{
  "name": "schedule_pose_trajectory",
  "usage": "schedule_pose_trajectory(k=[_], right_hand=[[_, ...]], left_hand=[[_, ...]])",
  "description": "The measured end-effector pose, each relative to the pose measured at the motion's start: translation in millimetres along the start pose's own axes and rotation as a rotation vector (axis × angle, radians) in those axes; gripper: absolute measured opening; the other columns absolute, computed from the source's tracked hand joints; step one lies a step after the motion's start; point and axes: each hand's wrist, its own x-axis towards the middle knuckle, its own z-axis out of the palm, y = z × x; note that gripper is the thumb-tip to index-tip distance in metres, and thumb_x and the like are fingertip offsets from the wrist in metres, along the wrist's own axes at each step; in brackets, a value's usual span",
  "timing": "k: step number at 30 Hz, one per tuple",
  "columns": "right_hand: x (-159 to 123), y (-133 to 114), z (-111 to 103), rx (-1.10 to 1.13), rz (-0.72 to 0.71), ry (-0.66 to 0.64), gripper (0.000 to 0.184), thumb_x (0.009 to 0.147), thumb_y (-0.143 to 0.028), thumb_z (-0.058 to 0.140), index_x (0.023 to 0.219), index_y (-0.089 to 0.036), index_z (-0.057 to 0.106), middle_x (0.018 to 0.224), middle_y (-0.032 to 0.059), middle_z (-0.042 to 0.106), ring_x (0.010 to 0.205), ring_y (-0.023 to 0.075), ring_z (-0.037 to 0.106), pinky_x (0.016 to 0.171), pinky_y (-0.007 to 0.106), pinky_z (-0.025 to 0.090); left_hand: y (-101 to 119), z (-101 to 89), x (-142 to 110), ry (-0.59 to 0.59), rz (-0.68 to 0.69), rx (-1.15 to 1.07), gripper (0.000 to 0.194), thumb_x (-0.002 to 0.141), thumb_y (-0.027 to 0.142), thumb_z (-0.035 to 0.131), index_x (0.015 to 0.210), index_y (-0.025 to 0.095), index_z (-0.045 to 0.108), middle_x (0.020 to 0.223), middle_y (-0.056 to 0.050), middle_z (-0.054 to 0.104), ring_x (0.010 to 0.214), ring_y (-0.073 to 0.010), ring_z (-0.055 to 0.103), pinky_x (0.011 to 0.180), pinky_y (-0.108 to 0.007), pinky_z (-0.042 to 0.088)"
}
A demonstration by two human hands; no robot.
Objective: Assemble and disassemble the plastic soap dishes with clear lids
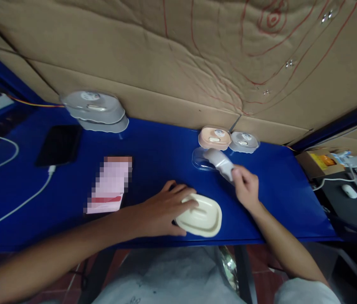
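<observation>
A cream oval dish (212, 216) rests near the front edge of the blue table. My left hand (169, 209) grips its left side, with a finger reaching over the rim and the thumb at the lower edge. My right hand (246, 185) is closed around the end of a pale grey, curved plastic piece (219, 161), blurred, so its exact kind is unclear. That piece is tilted above a clear plastic cover (196, 159) lying on the table. Just behind stand a peach oval container (206, 139) and a grey oval container (244, 145), side by side.
Stacked grey containers (94, 110) with clear covers stand at the back left. A lit phone (110, 184) and a dark phone (58, 145) with a white cable (37, 196) lie to the left. Cardboard (153, 76) walls the back. A mouse (350, 191) sits at far right.
</observation>
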Motion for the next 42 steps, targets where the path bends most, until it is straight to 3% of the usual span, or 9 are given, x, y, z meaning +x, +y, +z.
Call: schedule_pose_trajectory(k=[4, 9, 15, 19, 23, 27, 32, 37, 42], right_hand=[[-7, -24, 7, -0.212, -0.491, -0.408, 0.025, 0.103, -0.029, 0.062, 0.125, -0.02, 0.071, 0.121, 0.0102, 0.078, 0.12, 0.0257, 0.07, 0.104, 0.042, 0.052], [-5, -27, 5, -0.398, -0.554, -0.439, 0.03, 0.104, -0.035, 0.062, 0.129, -0.018, 0.068, 0.136, 0.0128, 0.072, 0.131, 0.0292, 0.062, 0.113, 0.05, 0.042], [-25, -35, 10, -0.203, -0.678, -0.547, 0.055, 0.097, -0.066, 0.061, 0.118, -0.017, 0.072, 0.102, 0.0118, 0.076, 0.095, 0.0276, 0.067, 0.085, 0.044, 0.051], [-40, -46, 25, -0.146, -0.756, -0.674, 0.062, 0.096, -0.068, 0.062, 0.127, -0.016, 0.07, 0.117, 0.0127, 0.077, 0.113, 0.0278, 0.067, 0.1, 0.044, 0.048], [-31, -42, 19, -0.111, -0.705, -0.593, 0.043, 0.105, -0.052, 0.057, 0.131, -0.019, 0.067, 0.127, 0.0097, 0.076, 0.124, 0.025, 0.065, 0.109, 0.043, 0.046], [-13, -24, 2, -0.314, -0.483, -0.529, 0.038, 0.105, -0.038, 0.061, 0.138, -0.02, 0.063, 0.136, 0.0113, 0.072, 0.126, 0.0288, 0.065, 0.11, 0.05, 0.043], [-7, -15, -8, -0.378, -0.299, -0.464, 0.038, 0.105, -0.039, 0.062, 0.14, -0.023, 0.064, 0.136, 0.0112, 0.072, 0.122, 0.0321, 0.068, 0.101, 0.05, 0.049], [-12, -25, -7, -0.19, -0.16, -0.321, 0.026, 0.106, -0.034, 0.055, 0.126, -0.025, 0.069, 0.115, 0.01, 0.076, 0.102, 0.029, 0.071, 0.087, 0.045, 0.055], [-18, -27, 5, -0.29, -0.306, -0.397, 0.038, 0.103, -0.034, 0.063, 0.14, -0.025, 0.062, 0.114, 0.0095, 0.077, 0.097, 0.0286, 0.069, 0.084, 0.044, 0.05]], left_hand=[[15, 6.3, -4, 0.047, 0.167, 0.241, 0.066, 0.078, 0.064, 0.085, 0.122, 0.018, 0.068, 0.15, -0.017, 0.058, 0.128, -0.0338, 0.057, 0.107, -0.046, 0.04], [20, 3.1, -4, 0.066, 0.355, 0.367, 0.061, 0.084, 0.06, 0.082, 0.125, 0.017, 0.068, 0.142, -0.009, 0.066, 0.121, -0.0249, 0.061, 0.1, -0.035, 0.045], [6, -8.3, 0, 0.312, 0.247, 0.089, 0.062, 0.098, 0.066, 0.06, 0.144, 0.025, 0.055, 0.142, -0.016, 0.062, 0.126, -0.0346, 0.059, 0.109, -0.051, 0.043], [-12, -13.6, 8, 0.413, -0.002, -0.078, 0.04, 0.107, 0.042, 0.052, 0.143, 0.024, 0.054, 0.153, -0.018, 0.05, 0.142, -0.035, 0.049, 0.115, -0.052, 0.042], [-19, -15.6, 9, 0.391, -0.09, -0.14, 0.044, 0.105, 0.049, 0.054, 0.14, 0.023, 0.056, 0.153, -0.019, 0.049, 0.143, -0.0357, 0.048, 0.116, -0.054, 0.04], [-4, -16.0, 3, 0.229, 0.197, -0.119, 0.061, 0.09, 0.074, 0.065, 0.125, 0.024, 0.063, 0.122, -0.013, 0.067, 0.113, -0.0306, 0.063, 0.102, -0.046, 0.048], [7, -0.2, 2, 0.003, 0.297, 0.123, 0.029, 0.096, 0.045, 0.071, 0.117, 0.026, 0.066, 0.125, -0.011, 0.068, 0.116, -0.0302, 0.062, 0.097, -0.042, 0.049], [-9, 9.1, 9, 0.145, 0.028, 0.174, 0.01, 0.101, 0.026, 0.064, 0.107, 0.018, 0.067, 0.115, -0.012, 0.064, 0.106, -0.0283, 0.064, 0.092, -0.041, 0.052], [-17, 5.2, 11, 0.394, -0.231, 0.105, 0.049, 0.09, 0.033, 0.079, 0.13, 0.019, 0.055, 0.136, -0.018, 0.054, 0.127, -0.0383, 0.057, 0.103, -0.054, 0.053]])
